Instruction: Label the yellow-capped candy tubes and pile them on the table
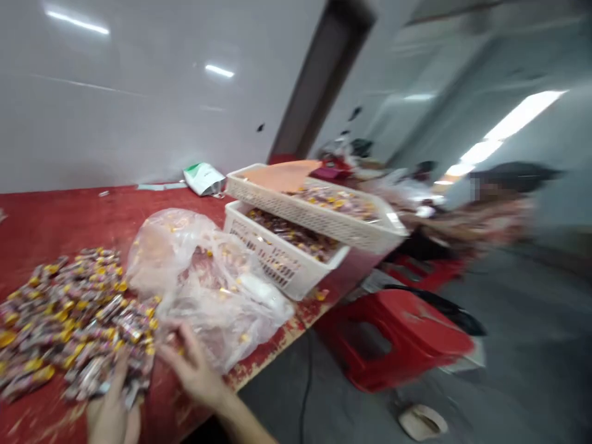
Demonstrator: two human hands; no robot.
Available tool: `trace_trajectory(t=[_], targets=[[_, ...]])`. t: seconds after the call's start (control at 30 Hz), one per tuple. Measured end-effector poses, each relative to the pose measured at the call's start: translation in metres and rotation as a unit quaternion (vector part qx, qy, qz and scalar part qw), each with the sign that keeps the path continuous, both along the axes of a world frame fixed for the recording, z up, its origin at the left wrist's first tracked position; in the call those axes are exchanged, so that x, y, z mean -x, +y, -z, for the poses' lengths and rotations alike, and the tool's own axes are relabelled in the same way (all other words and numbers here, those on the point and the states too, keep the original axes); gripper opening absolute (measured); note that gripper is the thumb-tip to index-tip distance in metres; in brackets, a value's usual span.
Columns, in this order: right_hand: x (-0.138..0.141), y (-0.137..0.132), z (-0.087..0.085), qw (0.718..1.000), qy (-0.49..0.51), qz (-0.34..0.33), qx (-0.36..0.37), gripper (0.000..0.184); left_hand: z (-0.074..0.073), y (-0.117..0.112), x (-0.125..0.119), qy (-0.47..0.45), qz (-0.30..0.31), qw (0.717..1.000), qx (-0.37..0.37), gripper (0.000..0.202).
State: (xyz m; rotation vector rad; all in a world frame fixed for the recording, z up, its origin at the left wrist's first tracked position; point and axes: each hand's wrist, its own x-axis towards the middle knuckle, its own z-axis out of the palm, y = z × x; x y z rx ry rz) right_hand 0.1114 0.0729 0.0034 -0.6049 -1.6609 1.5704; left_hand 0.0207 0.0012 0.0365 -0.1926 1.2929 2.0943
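Observation:
A heap of small wrapped sweets (69, 320) in yellow, red and silver lies on the red table (60, 216). My left hand (111, 410) rests at the near edge of the heap, its fingers blurred among the wrappers. My right hand (194, 367) reaches to the clear plastic bag (208, 277) with fingers spread, touching the bag's lower edge. The bag is crumpled and holds some sweets.
Two white slotted baskets (282, 259) (324, 219) of sweets sit stacked askew behind the bag. A white and green pouch (203, 177) lies by the wall. A red stool (398, 336) stands beside the table. Another person (490, 216) sits further right.

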Motion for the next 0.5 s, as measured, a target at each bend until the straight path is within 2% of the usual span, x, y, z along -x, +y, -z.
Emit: trace_trajectory(t=[0.07, 0.13, 0.27, 0.37, 0.5], targets=[[-0.016, 0.002, 0.002, 0.999, -0.002, 0.017, -0.050, 0.036, 0.004, 0.004, 0.001, -0.005, -0.035, 0.999, 0.012, 0.026], [-0.027, 0.004, 0.006, 0.997, 0.011, 0.033, -0.070, 0.038, 0.010, 0.006, 0.002, -0.017, -0.042, 0.999, -0.017, 0.028], [-0.035, -0.005, 0.002, 0.985, 0.015, 0.036, -0.171, 0.030, 0.012, 0.007, -0.001, -0.033, -0.074, 0.996, -0.029, 0.029], [-0.034, -0.010, -0.006, 0.968, -0.007, 0.047, -0.248, 0.033, 0.010, 0.004, -0.005, -0.037, -0.059, 0.997, -0.031, 0.031], [-0.035, -0.004, -0.010, 0.949, -0.012, 0.050, -0.311, 0.041, 0.008, 0.001, -0.008, -0.021, -0.042, 0.999, -0.020, 0.032]])
